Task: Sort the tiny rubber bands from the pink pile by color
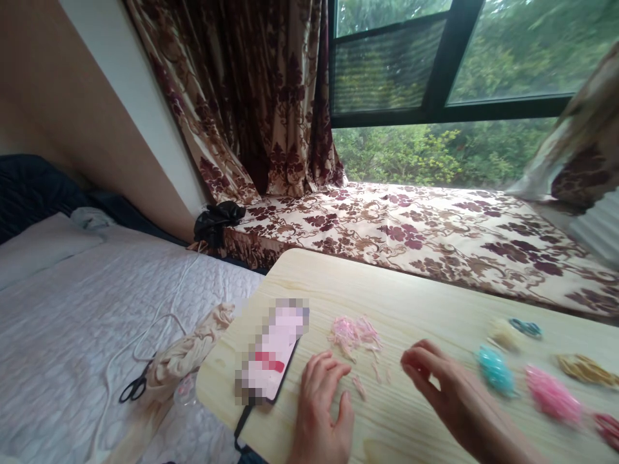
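Note:
My left hand (323, 403) rests low over the pale wooden table (425, 283), its fingers spread and nothing visible in them. Just beyond its fingertips lies a small heap of pink, shiny strips (353, 334), with a few loose bits (359, 388) nearer to me. To the right of the heap, my right hand (440, 380) hovers with thumb and fingers brought together in a pinch; whatever they may hold is hidden. Right of that hand sit a turquoise bundle (496, 370) and a pink bundle (552, 394), both blurred.
A phone (273, 361), partly pixelated, lies at the table's left with a dark strap. Tan bands (587, 369), a blue-grey coil (526, 328) and a red bundle (607, 428) are at the right. Scissors (134, 388) and beige cloth (188, 354) lie on the bed (62, 335).

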`<action>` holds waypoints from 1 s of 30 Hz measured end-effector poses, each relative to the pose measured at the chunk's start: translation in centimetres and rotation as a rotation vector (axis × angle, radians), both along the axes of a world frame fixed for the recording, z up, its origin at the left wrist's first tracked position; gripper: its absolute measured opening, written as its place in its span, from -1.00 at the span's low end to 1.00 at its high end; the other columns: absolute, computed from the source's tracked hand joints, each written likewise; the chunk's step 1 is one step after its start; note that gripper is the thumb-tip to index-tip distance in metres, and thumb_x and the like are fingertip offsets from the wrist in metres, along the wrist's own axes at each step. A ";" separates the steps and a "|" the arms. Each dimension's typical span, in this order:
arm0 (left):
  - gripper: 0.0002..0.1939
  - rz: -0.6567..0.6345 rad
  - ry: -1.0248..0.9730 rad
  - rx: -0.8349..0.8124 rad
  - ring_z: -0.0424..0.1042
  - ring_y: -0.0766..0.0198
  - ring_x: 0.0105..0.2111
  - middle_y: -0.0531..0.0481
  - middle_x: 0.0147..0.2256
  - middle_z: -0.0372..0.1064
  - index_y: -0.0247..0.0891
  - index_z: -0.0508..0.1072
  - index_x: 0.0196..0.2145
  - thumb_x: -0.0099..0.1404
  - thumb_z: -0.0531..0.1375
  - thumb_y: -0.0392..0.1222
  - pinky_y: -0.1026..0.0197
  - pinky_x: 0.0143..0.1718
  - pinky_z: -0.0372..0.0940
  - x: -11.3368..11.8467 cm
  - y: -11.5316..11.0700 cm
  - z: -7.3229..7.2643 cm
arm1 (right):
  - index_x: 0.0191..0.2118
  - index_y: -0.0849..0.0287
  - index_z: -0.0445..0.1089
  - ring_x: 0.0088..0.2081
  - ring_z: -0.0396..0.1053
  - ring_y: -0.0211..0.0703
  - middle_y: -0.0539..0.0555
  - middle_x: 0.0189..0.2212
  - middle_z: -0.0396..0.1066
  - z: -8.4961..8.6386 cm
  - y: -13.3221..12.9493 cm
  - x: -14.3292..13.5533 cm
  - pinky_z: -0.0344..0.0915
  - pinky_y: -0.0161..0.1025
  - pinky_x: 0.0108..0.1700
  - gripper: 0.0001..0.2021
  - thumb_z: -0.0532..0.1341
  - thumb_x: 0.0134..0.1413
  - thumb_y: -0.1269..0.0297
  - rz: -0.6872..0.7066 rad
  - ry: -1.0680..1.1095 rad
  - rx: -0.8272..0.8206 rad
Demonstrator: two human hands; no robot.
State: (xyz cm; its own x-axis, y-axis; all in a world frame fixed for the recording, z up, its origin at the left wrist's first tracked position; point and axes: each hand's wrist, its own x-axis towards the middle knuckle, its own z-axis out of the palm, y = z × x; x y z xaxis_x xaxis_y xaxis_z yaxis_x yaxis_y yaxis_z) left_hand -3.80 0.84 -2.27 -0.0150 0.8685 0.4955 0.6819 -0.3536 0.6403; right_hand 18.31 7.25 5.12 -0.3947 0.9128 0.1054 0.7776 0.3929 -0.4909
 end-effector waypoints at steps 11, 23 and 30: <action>-0.64 -0.044 0.262 0.223 0.47 0.10 0.02 -0.08 -0.09 0.51 -0.20 0.41 0.01 0.26 0.11 -0.36 0.08 -0.03 0.48 -1.6 1.2 -3.8 | -0.47 0.05 0.45 -0.47 0.48 0.05 0.17 -0.51 0.53 2.5 5.4 18.7 0.31 -0.12 -0.41 -0.66 0.07 -0.04 -0.07 -0.561 -0.138 0.053; -0.65 -0.054 0.334 0.245 0.48 0.11 0.01 -0.10 -0.08 0.51 -0.22 0.42 0.02 0.28 0.13 -0.34 0.14 -0.05 0.49 -2.3 1.3 -4.2 | -0.30 0.18 0.44 -0.33 0.42 -0.27 -0.01 -0.33 0.49 0.5 8.3 18.1 0.36 -0.19 -0.21 -0.73 0.20 0.21 0.06 -0.458 -0.259 -0.114; -0.63 -0.047 0.275 0.202 0.46 0.10 0.02 -0.11 -0.07 0.50 -0.20 0.41 0.03 0.27 0.13 -0.35 0.10 -0.04 0.48 -1.8 1.1 -3.5 | -0.47 0.06 0.48 -0.41 0.49 -0.05 0.13 -0.46 0.54 2.4 7.3 17.9 0.31 -0.19 -0.40 -0.71 0.09 0.06 0.06 -0.462 -0.195 0.007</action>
